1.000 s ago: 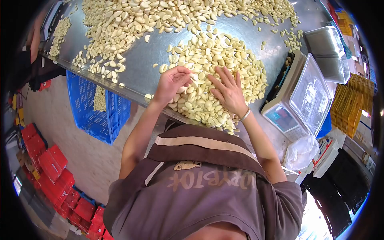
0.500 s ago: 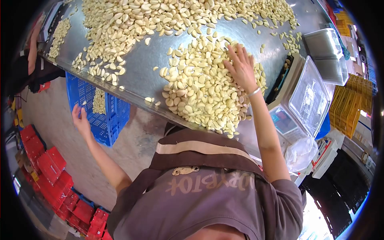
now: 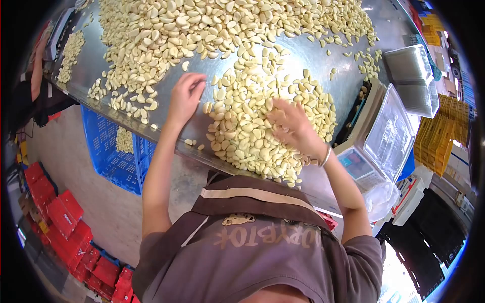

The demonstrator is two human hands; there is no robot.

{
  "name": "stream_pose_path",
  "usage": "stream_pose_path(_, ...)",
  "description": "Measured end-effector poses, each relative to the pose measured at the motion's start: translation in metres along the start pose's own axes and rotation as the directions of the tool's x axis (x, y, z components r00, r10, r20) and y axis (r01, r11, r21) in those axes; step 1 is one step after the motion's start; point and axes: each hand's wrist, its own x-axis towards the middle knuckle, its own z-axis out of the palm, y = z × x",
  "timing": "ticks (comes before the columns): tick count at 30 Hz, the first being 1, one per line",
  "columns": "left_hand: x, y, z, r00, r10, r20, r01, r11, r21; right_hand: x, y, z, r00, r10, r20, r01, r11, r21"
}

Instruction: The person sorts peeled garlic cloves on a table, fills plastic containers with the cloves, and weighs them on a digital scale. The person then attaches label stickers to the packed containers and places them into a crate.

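Peeled garlic cloves [image 3: 247, 136] lie in a near pile on the metal table [image 3: 197, 123], close to its front edge. My left hand [image 3: 187, 96] hovers over bare metal left of this pile, its fingers apart and nothing in them. Over the middle of the pile is my right hand [image 3: 295, 126], a bracelet on its wrist; its fingers are spread and smeared by motion, and no clove shows in its grasp. A larger heap of cloves [image 3: 166, 35] spreads across the far side of the table.
A scale [image 3: 358, 161] with a clear tray [image 3: 388, 134] stands on the right, near stacked clear containers [image 3: 411, 76]. Below the table's left edge sits a blue crate [image 3: 108, 146] holding cloves. Red crates [image 3: 65, 214] line the lower left. Another person's arm [image 3: 38, 70] shows at far left.
My left hand has come back from above the blue crate to the table, and the small pale clove at its fingertips is gone. My right hand has moved from the pile's far side toward its middle.
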Motion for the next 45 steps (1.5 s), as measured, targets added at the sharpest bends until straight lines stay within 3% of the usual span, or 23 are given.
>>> stream_pose_path(1, 0.013, 0.001, 0.011, 1.0, -0.014, 0.013, 0.014, 1.0, 0.008, 0.012, 0.016, -0.006, 0.992, 0.083, -0.093, -0.065, 0.981, 0.182)
stream_pose_path(2, 0.025, 0.002, 0.021, 0.999, -0.028, 0.026, 0.028, 0.999, 0.018, 0.027, 0.032, -0.008, 0.957, 0.127, -0.261, -0.07, 0.974, 0.217)
stream_pose_path(3, 0.037, 0.002, 0.031, 0.998, 0.058, 0.04, -0.061, 0.994, 0.088, 0.042, 0.046, -0.015, 0.95, 0.059, -0.307, -0.075, 0.996, -0.041)
stream_pose_path(5, 0.057, 0.002, 0.052, 0.971, 0.225, 0.085, -0.239, 0.945, 0.223, 0.076, 0.063, -0.017, 0.936, 0.037, -0.351, -0.039, 0.999, 0.001)
stream_pose_path(9, 0.08, 0.016, 0.078, 0.952, 0.249, 0.177, -0.303, 0.848, 0.434, 0.134, 0.089, -0.017, 0.833, -0.011, -0.554, 0.047, 0.998, 0.051)
stream_pose_path(12, 0.087, 0.016, 0.085, 0.951, 0.233, 0.205, -0.306, 0.812, 0.497, 0.146, 0.112, -0.021, 0.836, 0.355, -0.417, -0.115, 0.858, 0.5)
stream_pose_path(18, 0.09, 0.007, 0.088, 0.975, 0.179, 0.131, -0.221, 0.829, 0.514, 0.106, 0.106, -0.024, 0.772, 0.472, -0.426, -0.146, 0.784, 0.604)
stream_pose_path(21, 0.087, 0.01, 0.083, 0.967, 0.12, 0.224, -0.222, 0.825, 0.52, 0.087, 0.113, -0.026, 0.731, 0.54, -0.417, -0.111, 0.697, 0.708)
stream_pose_path(24, 0.075, 0.014, 0.07, 0.973, 0.08, 0.218, -0.134, 0.96, 0.244, 0.077, 0.123, -0.021, 0.728, 0.559, -0.397, -0.143, 0.69, 0.71)
stream_pose_path(25, 0.074, 0.009, 0.066, 0.987, 0.161, 0.014, -0.159, 0.948, 0.276, 0.078, 0.124, -0.022, 0.72, 0.581, -0.379, -0.12, 0.643, 0.757)
stream_pose_path(27, 0.069, -0.004, 0.06, 0.872, 0.319, -0.372, -0.187, 0.918, 0.349, 0.086, 0.127, -0.023, 0.704, 0.625, -0.338, -0.072, 0.536, 0.841)
stream_pose_path(30, 0.064, -0.023, 0.06, 0.842, -0.227, -0.489, 0.205, 0.974, -0.1, 0.113, 0.134, -0.022, 0.755, 0.61, -0.239, 0.106, 0.245, 0.964)
stream_pose_path(33, 0.084, -0.004, 0.072, 0.896, -0.316, -0.313, 0.106, 0.836, -0.539, 0.157, 0.129, -0.021, 0.832, 0.528, -0.171, 0.109, 0.146, 0.983)
stream_pose_path(34, 0.092, 0.0, 0.073, 0.898, -0.352, -0.265, 0.212, 0.873, -0.44, 0.175, 0.129, -0.015, 0.82, 0.553, -0.147, 0.103, 0.11, 0.989)
stream_pose_path(35, 0.102, 0.0, 0.078, 0.915, -0.319, -0.249, 0.179, 0.871, -0.457, 0.192, 0.128, -0.011, 0.808, 0.577, -0.123, 0.099, 0.074, 0.992)
stream_pose_path(36, 0.113, 0.0, 0.085, 0.93, -0.286, -0.232, 0.149, 0.868, -0.474, 0.203, 0.128, -0.008, 0.858, 0.507, -0.076, 0.088, 0.001, 0.996)
stream_pose_path(37, 0.119, 0.0, 0.088, 0.943, -0.252, -0.216, 0.118, 0.863, -0.491, 0.215, 0.124, -0.004, 0.88, 0.464, -0.101, 0.079, 0.066, 0.995)
stream_pose_path(39, 0.124, 0.001, 0.09, 0.951, -0.291, -0.103, 0.177, 0.788, -0.59, 0.226, 0.116, -0.001, 0.881, 0.463, -0.099, 0.078, 0.063, 0.995)
stream_pose_path(43, 0.126, 0.005, 0.094, 0.934, -0.324, 0.149, 0.324, 0.594, -0.736, 0.2, 0.087, -0.016, 0.913, 0.405, 0.042, -0.109, 0.142, 0.984)
stream_pose_path(44, 0.115, 0.004, 0.094, 0.953, -0.261, 0.154, 0.292, 0.653, -0.698, 0.192, 0.102, -0.009, 0.914, 0.394, 0.098, -0.168, 0.148, 0.975)
stream_pose_path(45, 0.099, 0.016, 0.089, 0.958, -0.207, 0.198, 0.286, 0.727, -0.625, 0.181, 0.101, -0.013, 0.924, 0.365, 0.112, -0.21, 0.242, 0.947)
